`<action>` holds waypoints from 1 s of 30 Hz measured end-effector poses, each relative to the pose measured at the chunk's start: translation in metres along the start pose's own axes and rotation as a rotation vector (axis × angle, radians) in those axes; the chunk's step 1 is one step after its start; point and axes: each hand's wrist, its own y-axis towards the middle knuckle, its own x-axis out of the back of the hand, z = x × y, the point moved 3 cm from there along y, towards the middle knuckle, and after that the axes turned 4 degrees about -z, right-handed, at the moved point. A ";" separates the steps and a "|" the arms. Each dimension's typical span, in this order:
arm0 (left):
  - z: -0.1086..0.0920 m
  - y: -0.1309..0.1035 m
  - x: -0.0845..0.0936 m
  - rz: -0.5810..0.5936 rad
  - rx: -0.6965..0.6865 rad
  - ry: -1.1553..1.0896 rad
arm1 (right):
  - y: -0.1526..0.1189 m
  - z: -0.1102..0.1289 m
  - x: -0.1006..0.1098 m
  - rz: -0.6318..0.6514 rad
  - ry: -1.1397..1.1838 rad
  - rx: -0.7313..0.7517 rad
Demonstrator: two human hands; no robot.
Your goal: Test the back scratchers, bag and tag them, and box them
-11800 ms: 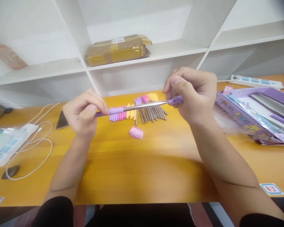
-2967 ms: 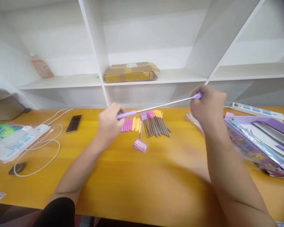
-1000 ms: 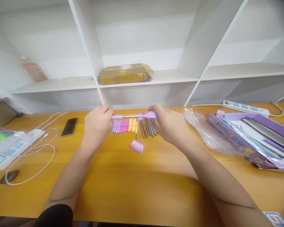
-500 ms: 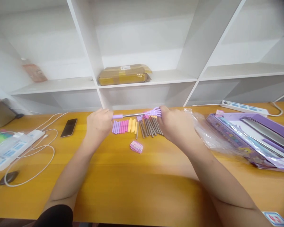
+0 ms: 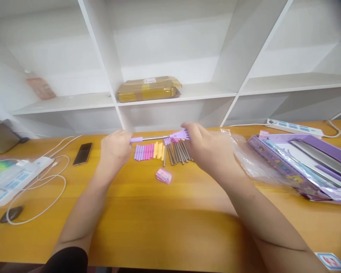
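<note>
Between my hands a back scratcher (image 5: 159, 138) lies level, with a purple handle, a metal rod and a purple hand-shaped head. My left hand (image 5: 116, 149) is closed around the handle end. My right hand (image 5: 208, 148) grips the hand-shaped head, its fingertips partly hidden. Just below the rod are a row of purple, pink and yellow handle sleeves (image 5: 148, 151) and several metal rods (image 5: 177, 153) with coloured claw heads, some of them covered by my right hand. A small stack of pink cards (image 5: 163, 176) rests on the table nearer to me.
To the right, crumpled clear plastic (image 5: 251, 163) lies beside a purple open box (image 5: 287, 167) holding rods. A power strip (image 5: 295, 128) is behind it. At left are a phone (image 5: 83, 154), cables, another power strip (image 5: 19, 182) and a mouse (image 5: 11, 214). A taped parcel (image 5: 147, 90) sits on the shelf.
Both hands and the back scratcher have shifted slightly left. My right hand has turned a little, and its upper fingers now reach further over the head.
</note>
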 end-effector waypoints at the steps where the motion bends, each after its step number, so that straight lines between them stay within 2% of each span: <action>1: 0.000 0.000 0.000 -0.002 -0.001 0.005 | 0.000 0.000 0.000 0.017 -0.014 0.017; 4: 0.003 0.001 0.000 -0.009 -0.006 0.032 | 0.000 -0.002 -0.001 0.071 -0.054 0.057; 7: 0.005 0.002 -0.001 0.040 0.012 0.059 | 0.002 -0.009 -0.003 0.085 -0.016 0.101; 12: 0.010 0.004 -0.002 0.119 0.023 0.045 | 0.004 -0.022 -0.006 0.024 0.071 0.193; 15: 0.011 0.004 -0.001 0.133 -0.023 -0.007 | 0.002 -0.025 -0.009 -0.040 0.061 0.342; 18: 0.010 0.005 0.002 0.229 -0.052 -0.040 | 0.000 -0.026 -0.009 -0.214 0.056 0.501; 21: 0.005 0.006 0.008 0.358 -0.058 -0.061 | -0.005 -0.024 -0.003 -0.528 0.104 0.653; 23: 0.001 0.006 0.013 0.400 -0.061 -0.074 | -0.008 -0.024 0.000 -0.683 0.155 0.734; 24: 0.000 0.005 0.015 0.400 -0.063 -0.073 | -0.008 -0.025 0.000 -0.708 0.173 0.745; 26: -0.001 0.003 0.019 0.369 -0.066 -0.055 | -0.007 -0.029 -0.004 -0.680 0.181 0.701; 30: 0.004 0.002 0.023 0.294 -0.023 0.034 | -0.001 -0.049 -0.023 -0.588 0.115 0.449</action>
